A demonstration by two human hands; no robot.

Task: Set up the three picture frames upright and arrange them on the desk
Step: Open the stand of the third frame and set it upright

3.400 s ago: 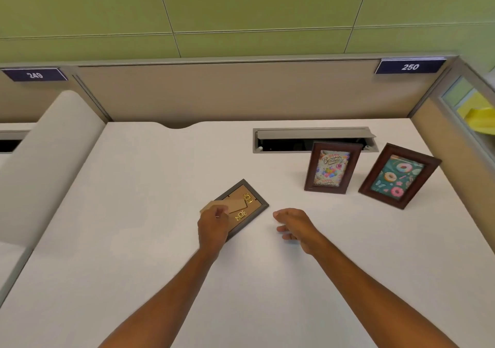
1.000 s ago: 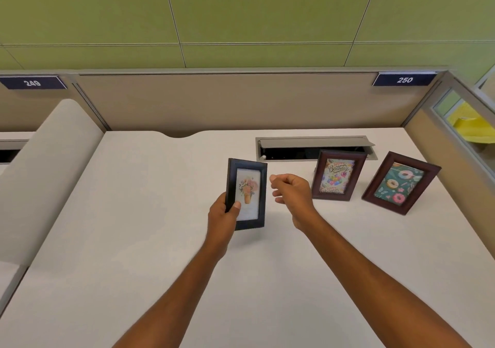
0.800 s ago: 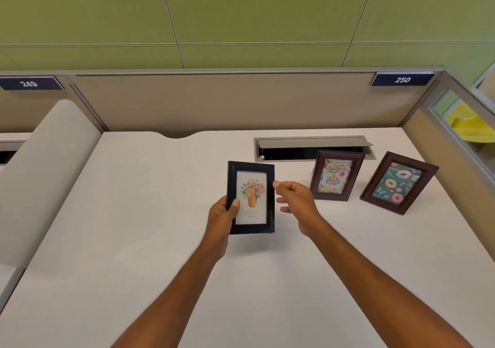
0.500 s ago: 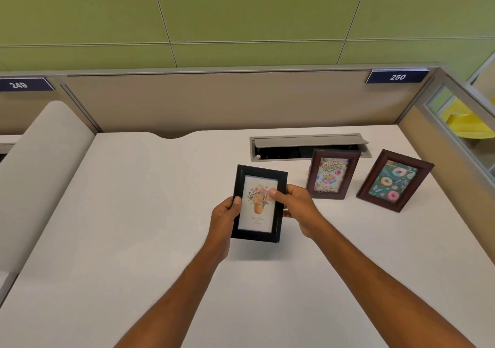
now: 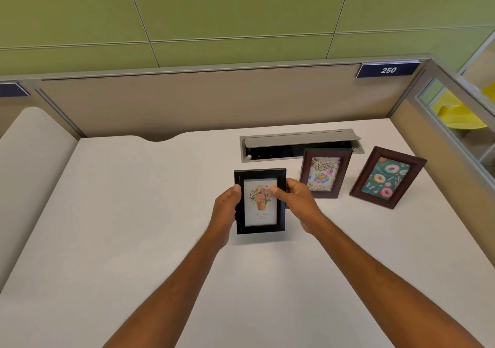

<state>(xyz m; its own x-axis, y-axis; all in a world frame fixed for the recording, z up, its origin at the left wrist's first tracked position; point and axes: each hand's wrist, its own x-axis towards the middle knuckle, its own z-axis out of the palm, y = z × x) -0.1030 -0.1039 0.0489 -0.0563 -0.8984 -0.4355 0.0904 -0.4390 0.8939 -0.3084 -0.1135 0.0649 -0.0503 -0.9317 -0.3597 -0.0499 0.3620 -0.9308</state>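
With the birthday frame (image 5: pixel 324 173) and doughnut frame (image 5: pixel 387 177) already propped upright at the table's (image 5: pixel 134 214) right rear, gripping the black flower frame (image 5: pixel 259 201) by both side edges, left hand (image 5: pixel 227 205) and right hand (image 5: pixel 296 201), fingers (image 5: pixel 273 189) clamped, picture forward, low over the table left of that pair, probably for standing third in the row.

My left hand (image 5: pixel 226 205) and right hand (image 5: pixel 296 200) grip the black rectangular flower-print frame (image 5: pixel 259 201) by its sides, picture facing me. Two brown wooden frames, birthday-card frame (image 5: pixel 325 172) and doughnut-print frame (image 5: pixel 387 177), stand on the white desk (image 5: pixel 134 200) right of it.
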